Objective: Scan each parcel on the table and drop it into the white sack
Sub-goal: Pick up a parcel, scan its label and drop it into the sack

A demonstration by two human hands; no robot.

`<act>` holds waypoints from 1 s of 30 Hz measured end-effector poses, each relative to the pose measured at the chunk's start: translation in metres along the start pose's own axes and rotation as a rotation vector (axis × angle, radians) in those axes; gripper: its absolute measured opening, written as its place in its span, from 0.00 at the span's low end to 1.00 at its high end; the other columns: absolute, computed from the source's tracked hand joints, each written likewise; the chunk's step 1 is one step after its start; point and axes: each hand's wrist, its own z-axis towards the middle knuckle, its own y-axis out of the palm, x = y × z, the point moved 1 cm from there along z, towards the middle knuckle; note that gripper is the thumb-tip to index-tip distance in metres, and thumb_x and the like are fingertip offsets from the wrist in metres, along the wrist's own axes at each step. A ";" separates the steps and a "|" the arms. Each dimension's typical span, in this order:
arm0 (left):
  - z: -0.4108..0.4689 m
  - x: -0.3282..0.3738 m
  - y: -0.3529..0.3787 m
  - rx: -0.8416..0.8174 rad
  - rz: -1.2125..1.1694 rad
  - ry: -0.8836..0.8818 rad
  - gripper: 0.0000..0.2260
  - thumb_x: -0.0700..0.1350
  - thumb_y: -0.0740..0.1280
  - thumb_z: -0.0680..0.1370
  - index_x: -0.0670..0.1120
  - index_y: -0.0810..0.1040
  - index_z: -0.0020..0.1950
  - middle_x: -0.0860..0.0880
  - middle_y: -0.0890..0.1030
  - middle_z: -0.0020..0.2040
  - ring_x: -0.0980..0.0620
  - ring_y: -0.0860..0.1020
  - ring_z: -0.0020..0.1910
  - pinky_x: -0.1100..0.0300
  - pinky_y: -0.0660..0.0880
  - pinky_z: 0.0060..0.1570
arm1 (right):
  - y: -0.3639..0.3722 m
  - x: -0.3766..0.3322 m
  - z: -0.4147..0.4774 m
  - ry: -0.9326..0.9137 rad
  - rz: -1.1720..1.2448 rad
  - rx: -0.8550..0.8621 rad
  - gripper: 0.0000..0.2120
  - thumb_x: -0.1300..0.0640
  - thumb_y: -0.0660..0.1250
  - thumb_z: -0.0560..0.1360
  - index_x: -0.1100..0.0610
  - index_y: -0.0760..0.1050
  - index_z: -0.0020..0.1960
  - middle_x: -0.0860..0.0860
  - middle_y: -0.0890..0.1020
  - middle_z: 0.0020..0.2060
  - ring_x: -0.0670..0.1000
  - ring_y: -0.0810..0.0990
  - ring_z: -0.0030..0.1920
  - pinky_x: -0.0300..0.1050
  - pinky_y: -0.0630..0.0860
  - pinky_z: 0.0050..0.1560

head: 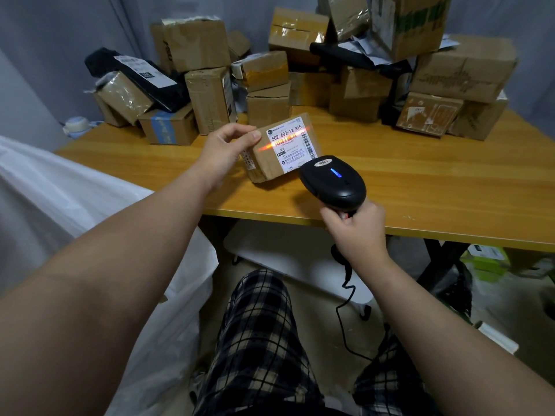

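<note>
My left hand [226,148] grips a small brown cardboard parcel [264,163] by its left edge, tilted up on the wooden table [435,187] near the front edge. The parcel's white shipping label [292,145] faces me, and an orange scan line crosses its barcode. A black handheld scanner [333,181] points at the label from the right, and my right hand [357,229] grips its handle. Its blue light is lit and a coiled cable [345,295] hangs below. The white sack [75,205] lies open at the left, beside the table.
Several brown cardboard boxes [207,97] and a black mailer bag [141,73] are piled along the back of the table, higher at the right [462,67]. A tape roll [76,123] sits at the far left. My plaid-clad legs [258,340] are below; clutter lies under the table at the right.
</note>
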 end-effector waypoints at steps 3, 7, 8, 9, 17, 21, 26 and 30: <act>-0.001 0.000 0.000 0.009 0.000 -0.009 0.06 0.48 0.69 0.77 0.50 0.80 0.53 0.54 0.79 0.55 0.58 0.75 0.55 0.64 0.70 0.47 | -0.001 0.001 -0.002 -0.008 0.000 0.011 0.18 0.56 0.67 0.65 0.47 0.57 0.27 0.43 0.67 0.20 0.46 0.63 0.24 0.36 0.59 0.28; -0.002 0.001 0.001 0.016 -0.001 -0.017 0.06 0.48 0.68 0.77 0.50 0.79 0.53 0.54 0.79 0.55 0.58 0.75 0.55 0.64 0.70 0.46 | -0.001 0.000 -0.002 0.030 0.013 0.021 0.16 0.55 0.66 0.64 0.47 0.58 0.27 0.42 0.69 0.20 0.44 0.66 0.24 0.33 0.60 0.27; -0.002 0.002 0.001 0.017 0.001 -0.015 0.06 0.48 0.69 0.77 0.49 0.79 0.53 0.53 0.79 0.56 0.57 0.75 0.56 0.64 0.70 0.48 | 0.000 -0.001 -0.002 0.042 0.020 0.024 0.16 0.55 0.66 0.64 0.48 0.59 0.27 0.42 0.69 0.20 0.44 0.66 0.24 0.32 0.60 0.27; -0.003 0.002 0.002 0.022 -0.001 -0.011 0.07 0.48 0.69 0.77 0.49 0.79 0.53 0.53 0.79 0.57 0.57 0.75 0.56 0.63 0.71 0.50 | 0.000 -0.001 -0.001 0.048 0.025 0.027 0.16 0.56 0.66 0.64 0.48 0.59 0.27 0.42 0.69 0.19 0.43 0.66 0.24 0.32 0.60 0.27; -0.034 0.013 -0.013 0.215 -0.077 0.147 0.08 0.44 0.71 0.76 0.46 0.80 0.54 0.53 0.80 0.52 0.67 0.78 0.50 0.68 0.76 0.50 | 0.015 -0.016 0.004 0.014 0.057 -0.002 0.24 0.63 0.72 0.68 0.49 0.60 0.27 0.44 0.67 0.19 0.45 0.65 0.25 0.35 0.62 0.29; -0.073 0.015 -0.046 0.297 -0.128 0.181 0.06 0.41 0.71 0.76 0.47 0.80 0.52 0.55 0.80 0.49 0.66 0.78 0.48 0.71 0.74 0.46 | 0.042 -0.048 0.000 -0.069 0.099 -0.107 0.22 0.60 0.71 0.66 0.47 0.59 0.27 0.41 0.68 0.19 0.43 0.66 0.24 0.33 0.59 0.27; -0.131 0.000 -0.119 0.440 -0.082 0.234 0.08 0.41 0.72 0.74 0.53 0.81 0.50 0.49 0.81 0.57 0.55 0.78 0.55 0.62 0.75 0.55 | 0.105 -0.089 -0.019 -0.084 0.202 -0.330 0.24 0.60 0.72 0.66 0.48 0.58 0.26 0.42 0.66 0.18 0.43 0.65 0.24 0.37 0.63 0.29; -0.187 -0.022 -0.207 0.680 0.311 0.278 0.09 0.47 0.73 0.73 0.54 0.80 0.52 0.49 0.79 0.59 0.52 0.76 0.60 0.59 0.72 0.60 | 0.163 -0.111 -0.042 0.003 0.254 -0.663 0.19 0.53 0.72 0.67 0.51 0.64 0.26 0.43 0.67 0.21 0.50 0.72 0.29 0.54 0.75 0.35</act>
